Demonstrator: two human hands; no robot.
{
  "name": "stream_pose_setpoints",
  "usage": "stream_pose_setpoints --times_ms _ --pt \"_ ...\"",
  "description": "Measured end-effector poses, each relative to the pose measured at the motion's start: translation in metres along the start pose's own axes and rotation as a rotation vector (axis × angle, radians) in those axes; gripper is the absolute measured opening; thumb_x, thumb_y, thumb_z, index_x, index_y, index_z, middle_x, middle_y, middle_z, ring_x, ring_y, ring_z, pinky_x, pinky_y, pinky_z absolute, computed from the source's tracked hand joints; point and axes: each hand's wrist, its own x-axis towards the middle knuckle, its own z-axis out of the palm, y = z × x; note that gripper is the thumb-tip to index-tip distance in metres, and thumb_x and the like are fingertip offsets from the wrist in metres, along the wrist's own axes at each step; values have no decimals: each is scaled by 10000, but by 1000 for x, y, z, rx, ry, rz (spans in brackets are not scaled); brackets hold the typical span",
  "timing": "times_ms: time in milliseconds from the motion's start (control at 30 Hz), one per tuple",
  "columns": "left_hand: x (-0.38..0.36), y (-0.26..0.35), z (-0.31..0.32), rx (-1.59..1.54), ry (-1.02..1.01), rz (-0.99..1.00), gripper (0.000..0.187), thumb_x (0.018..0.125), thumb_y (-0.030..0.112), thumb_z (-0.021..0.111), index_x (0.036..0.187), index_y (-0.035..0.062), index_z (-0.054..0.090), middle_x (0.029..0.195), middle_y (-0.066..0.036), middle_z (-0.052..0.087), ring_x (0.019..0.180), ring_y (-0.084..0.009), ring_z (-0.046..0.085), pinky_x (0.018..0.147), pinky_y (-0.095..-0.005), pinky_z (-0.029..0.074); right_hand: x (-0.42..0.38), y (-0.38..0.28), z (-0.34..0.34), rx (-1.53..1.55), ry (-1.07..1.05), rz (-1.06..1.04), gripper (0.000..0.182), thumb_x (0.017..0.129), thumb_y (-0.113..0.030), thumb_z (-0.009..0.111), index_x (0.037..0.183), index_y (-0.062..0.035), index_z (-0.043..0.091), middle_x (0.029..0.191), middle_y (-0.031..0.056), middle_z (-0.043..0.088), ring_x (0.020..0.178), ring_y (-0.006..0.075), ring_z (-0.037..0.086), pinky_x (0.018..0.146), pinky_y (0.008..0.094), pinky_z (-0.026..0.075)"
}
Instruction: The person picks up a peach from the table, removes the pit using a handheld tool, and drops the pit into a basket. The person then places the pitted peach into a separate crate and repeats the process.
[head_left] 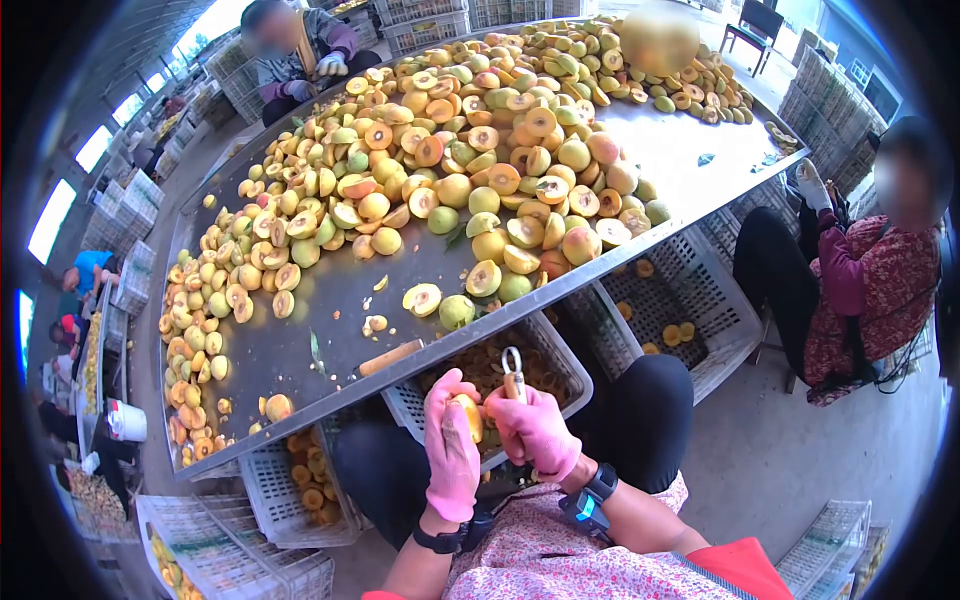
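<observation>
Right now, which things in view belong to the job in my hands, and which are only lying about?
Belonging, it seems:
fruit piece in left hand
loop-ended tool in right hand
heaped fruit
crate below the hands

Probably just lying about:
wooden rod by the table's near edge
loose leaf
chair behind

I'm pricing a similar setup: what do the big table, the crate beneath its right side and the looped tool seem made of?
Table: probably smooth sheet metal, grey with bright sheen. Crate: likely matte moulded plastic, given its regular perforations. Looped tool: silvery loop suggests metal; tan handle looks wooden, though plastic is possible.
</observation>
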Motion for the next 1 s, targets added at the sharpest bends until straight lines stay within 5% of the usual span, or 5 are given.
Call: stream_pose_setpoints --times_ms 333,533,667,833,1000 --pt "12 55 -204 1556 286 -16 347 1000 218 576 1285 19 576 1243 -208 595 1185 -407 553 1039 -490 429 12 10 -19 -36 119 -19 146 953 -188 630 992 -52 596 641 -1 543 397 90 449 359 258 360" --pt "154 -1 -148 836 -99 -65 413 981 214 635 1303 -34 566 1180 -190 629 1012 -288 667 890 -397 543 23 40 -30 -192 107 -27 198 936 -259 625 1100 -147 631 799 -32 621 626 63 572 543 252 474" --pt "208 20 -41 1207 -341 -210 345 964 261 631 1125 -44 624 949 -188 674 903 -263 678 871 -359 535 42 70 -31 -126 76 -126 145 916 -251 650 994 -135 612 697 -3 598 556 131 573 493 314 427" --pt "241 -29 -34 957 -274 -365 452 825 158 818 1201 12 614 877 -110 669 668 -156 643 443 -300 534 27 55 -27 -246 108 -182 174 898 -275 647 1012 -144 638 737 22 636 607 148 601 538 324 463" --pt "194 21 -21 185 -142 -203 454 809 37 802 1231 -23 645 1015 -51 646 820 -98 615 711 -226 512 6 43 -33 -364 38 -135 449 979 -462 635 1228 -90 600 951 113 694 880 208 647 832 368 514"
